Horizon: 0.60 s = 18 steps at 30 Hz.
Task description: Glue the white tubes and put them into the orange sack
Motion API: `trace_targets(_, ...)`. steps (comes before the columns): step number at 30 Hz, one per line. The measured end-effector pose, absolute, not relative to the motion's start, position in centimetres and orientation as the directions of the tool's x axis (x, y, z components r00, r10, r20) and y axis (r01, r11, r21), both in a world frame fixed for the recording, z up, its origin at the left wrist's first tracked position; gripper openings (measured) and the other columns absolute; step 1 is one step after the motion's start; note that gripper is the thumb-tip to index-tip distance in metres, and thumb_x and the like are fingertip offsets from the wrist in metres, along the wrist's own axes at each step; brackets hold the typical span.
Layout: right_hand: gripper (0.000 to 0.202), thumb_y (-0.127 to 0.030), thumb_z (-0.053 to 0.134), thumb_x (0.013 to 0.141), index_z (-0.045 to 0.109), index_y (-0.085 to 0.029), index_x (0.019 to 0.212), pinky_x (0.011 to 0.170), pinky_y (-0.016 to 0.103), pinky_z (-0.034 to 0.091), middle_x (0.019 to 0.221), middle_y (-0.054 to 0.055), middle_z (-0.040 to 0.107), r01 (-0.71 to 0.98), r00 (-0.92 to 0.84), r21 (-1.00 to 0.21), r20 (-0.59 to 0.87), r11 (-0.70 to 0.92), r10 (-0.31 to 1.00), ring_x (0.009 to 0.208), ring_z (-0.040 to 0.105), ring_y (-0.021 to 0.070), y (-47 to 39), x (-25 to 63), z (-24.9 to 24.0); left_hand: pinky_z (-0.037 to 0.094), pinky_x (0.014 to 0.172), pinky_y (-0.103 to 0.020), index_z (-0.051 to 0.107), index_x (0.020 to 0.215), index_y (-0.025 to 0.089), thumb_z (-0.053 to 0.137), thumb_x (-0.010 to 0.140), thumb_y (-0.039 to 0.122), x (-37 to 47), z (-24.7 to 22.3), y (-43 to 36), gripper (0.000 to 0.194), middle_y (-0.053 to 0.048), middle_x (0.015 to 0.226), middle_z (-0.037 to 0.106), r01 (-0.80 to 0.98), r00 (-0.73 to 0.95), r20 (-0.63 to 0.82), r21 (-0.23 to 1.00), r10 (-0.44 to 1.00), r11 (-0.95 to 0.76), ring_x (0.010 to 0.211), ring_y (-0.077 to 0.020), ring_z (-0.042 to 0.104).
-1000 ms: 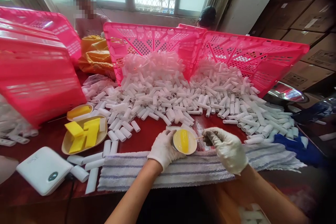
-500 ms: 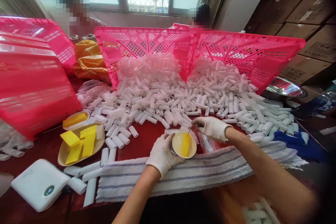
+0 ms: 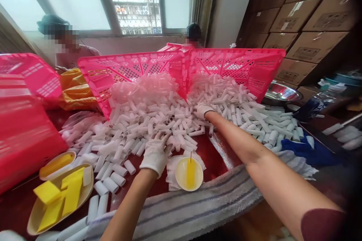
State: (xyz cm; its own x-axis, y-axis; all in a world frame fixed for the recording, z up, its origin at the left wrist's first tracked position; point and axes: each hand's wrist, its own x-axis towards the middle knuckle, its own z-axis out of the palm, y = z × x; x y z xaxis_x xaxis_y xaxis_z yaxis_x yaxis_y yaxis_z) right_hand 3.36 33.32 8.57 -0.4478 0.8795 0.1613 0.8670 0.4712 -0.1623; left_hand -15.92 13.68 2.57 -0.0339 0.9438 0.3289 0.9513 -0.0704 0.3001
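At the near edge of the pile of white tubes (image 3: 158, 120), the left hand (image 3: 155, 154) is held with fingers spread; by the right hand (image 3: 203, 110) the pile is touched farther back, its grip hidden. The small bowl (image 3: 189, 173), with a yellow piece (image 3: 190, 175) inside, is set on white paper (image 3: 173, 184) beside the striped towel (image 3: 181, 211).

Left hand (image 3: 154, 154): white-gloved, back facing up, fingers spread and slightly bent, directed forward. Left forearm (image 3: 128, 205): bare, angled forward and inward from the lower edge of view; wrist near straight. Right hand (image 3: 204, 110): white-gloved, positioned farther forward, fingers directed left; fingertip closure not discernible. Right arm (image 3: 271, 169): extended diagonally forward and left, bare below a maroon sleeve (image 3: 321, 224). Hands: apart, arms uncrossed.
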Motion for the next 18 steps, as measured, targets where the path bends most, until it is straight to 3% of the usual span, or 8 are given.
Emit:
trace_targets(4, 0.03, -0.035, 0.052, 0.088, 0.059, -0.014, 0.108, 0.087, 0.037, 0.046, 0.111, 0.007, 0.059, 0.845, -0.505, -0.159, 0.079, 0.511, 0.86, 0.099, 0.057, 0.0191, 32.3, 6.1, 5.7, 0.031, 0.1, -0.049, 0.058, 0.119, 0.026, 0.047, 0.083, 0.046, -15.1, 1.5, 16.1, 0.042, -0.009, 0.13, 0.05, 0.968, 0.053, 0.248, 0.224, 0.967, -0.111, 0.125, -0.0303, 0.036)
trace_targets(7, 0.029, -0.028, 0.054, 0.085, 0.061, -0.018, 0.112, 0.095, 0.033, 0.038, 0.122, 0.007, 0.057, 0.826, -0.541, -0.154, 0.048, 0.542, 0.839, 0.111, 0.051, 0.0205, 31.1, 8.3, 4.2, 0.032, 0.099, -0.044, 0.064, 0.108, 0.024, 0.038, 0.088, 0.043, -15.6, 0.9, 16.0, 0.038, -0.009, 0.118, 0.058, 0.966, 0.071, 0.24, 0.225, 0.968, -0.126, 0.119, -0.0259, 0.042)
trace_targets(10, 0.035, -0.027, 0.051, 0.085, 0.059, -0.019, 0.119, 0.096, 0.031, 0.035, 0.124, 0.008, 0.056, 0.84, -0.497, -0.163, 0.155, 0.518, 0.854, 0.111, 0.051, 0.0207, 29.0, 11.2, 4.0, 0.038, 0.093, -0.04, 0.066, 0.1, 0.021, 0.037, 0.088, 0.04, -16.8, 0.6, 14.5, 0.036, -0.009, 0.108, 0.062, 0.972, 0.037, 0.212, 0.219, 0.977, -0.084, 0.107, -0.0239, 0.05)
trace_targets(14, 0.032, -0.029, 0.041, 0.088, 0.063, -0.019, 0.107, 0.087, 0.028, 0.039, 0.108, 0.007, 0.063, 0.883, -0.346, -0.218, 0.297, 0.416, 0.89, 0.099, 0.056, 0.0198, 23.9, 15.6, 4.5, 0.041, 0.089, -0.038, 0.062, 0.109, 0.021, 0.038, 0.088, 0.04, -18.3, 0.5, 11.0, 0.037, -0.009, 0.113, 0.06, 0.981, -0.012, 0.165, 0.194, 0.986, -0.021, 0.105, -0.0242, 0.052)
trace_targets(18, 0.025, -0.034, 0.046, 0.084, 0.067, -0.02, 0.085, 0.069, 0.027, 0.04, 0.087, 0.005, 0.065, 0.953, -0.179, -0.224, 0.118, 0.202, 0.977, 0.078, 0.058, 0.0186, 18.4, 17.9, 3.6, 0.039, 0.089, -0.042, 0.061, 0.112, 0.022, 0.039, 0.087, 0.04, -18.6, 0.7, 8.1, 0.037, -0.009, 0.119, 0.058, 0.992, -0.064, 0.176, 0.121, 0.982, 0.043, 0.108, -0.0267, 0.05)
